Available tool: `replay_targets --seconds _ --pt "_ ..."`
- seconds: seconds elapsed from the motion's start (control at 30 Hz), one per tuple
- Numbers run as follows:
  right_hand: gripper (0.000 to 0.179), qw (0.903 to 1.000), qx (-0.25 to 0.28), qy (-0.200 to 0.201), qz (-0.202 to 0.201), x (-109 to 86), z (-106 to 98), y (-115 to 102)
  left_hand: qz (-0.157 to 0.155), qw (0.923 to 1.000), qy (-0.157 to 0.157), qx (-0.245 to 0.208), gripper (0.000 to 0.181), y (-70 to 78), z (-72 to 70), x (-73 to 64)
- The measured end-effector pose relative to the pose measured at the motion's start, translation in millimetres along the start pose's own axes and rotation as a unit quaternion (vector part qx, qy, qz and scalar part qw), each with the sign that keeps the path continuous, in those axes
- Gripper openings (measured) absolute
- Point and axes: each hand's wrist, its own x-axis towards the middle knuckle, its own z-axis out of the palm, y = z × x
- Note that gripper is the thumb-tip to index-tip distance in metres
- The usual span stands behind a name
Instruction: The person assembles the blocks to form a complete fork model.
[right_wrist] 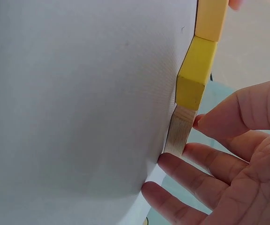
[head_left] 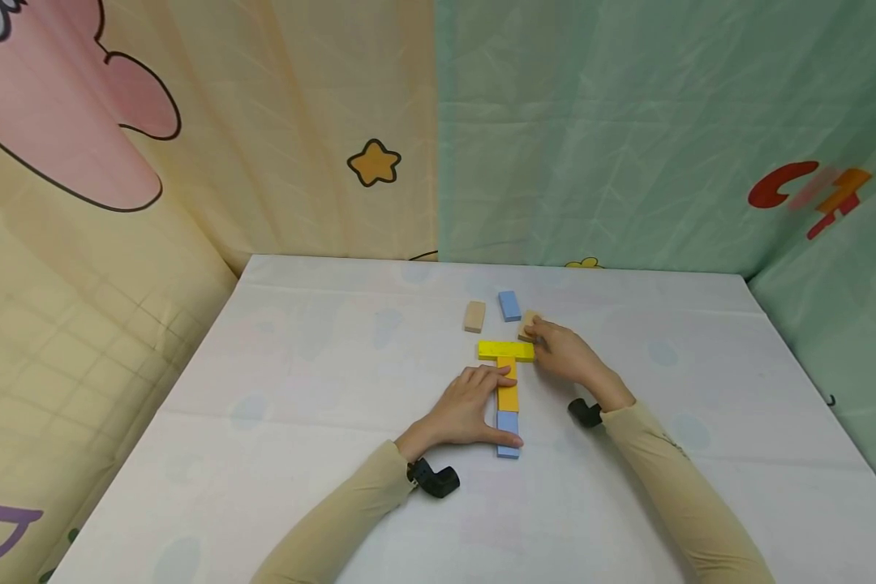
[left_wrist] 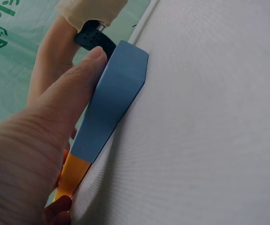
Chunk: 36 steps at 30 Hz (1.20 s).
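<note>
Blocks lie in a T on the table. A yellow block (head_left: pixel 506 350) forms the crossbar, with an orange block (head_left: pixel 508 397) below it and a blue block (head_left: pixel 508 422) at the bottom of the stem. My left hand (head_left: pixel 467 410) rests along the stem from the left, thumb across the blue block and fingertips on the orange one. Beyond the yellow block's right end, my right hand (head_left: pixel 565 353) pinches a light wooden block (right_wrist: pixel 180 131) between thumb and fingers. In the right wrist view, this wooden block stands close against the yellow block.
Behind the T lie another light wooden block (head_left: pixel 474 316) and a tilted blue block (head_left: pixel 509 306). A white cloth covers the table (head_left: pixel 299 349). Printed curtains (head_left: pixel 591 122) hang along its back and sides. Each wrist wears a black camera (head_left: pixel 438 482).
</note>
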Motion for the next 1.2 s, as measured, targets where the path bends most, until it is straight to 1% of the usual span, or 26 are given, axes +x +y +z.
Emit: replay_targets --seconds 0.57,0.93,1.2 --pt "0.048 0.9999 -0.007 -0.001 -0.015 1.4 1.0 1.3 0.005 1.0000 0.004 -0.001 0.088 0.0 -1.0 0.0" --pt "0.054 0.9997 0.001 -0.004 -0.026 -2.9 -1.3 0.9 0.002 1.0000 0.000 -0.002 0.089 0.9 -1.3 0.4" --pt "0.052 0.9992 0.016 -0.005 -0.035 -3.4 0.4 3.1 -0.006 0.9999 -0.008 -0.006 0.088 2.6 -2.3 0.1"
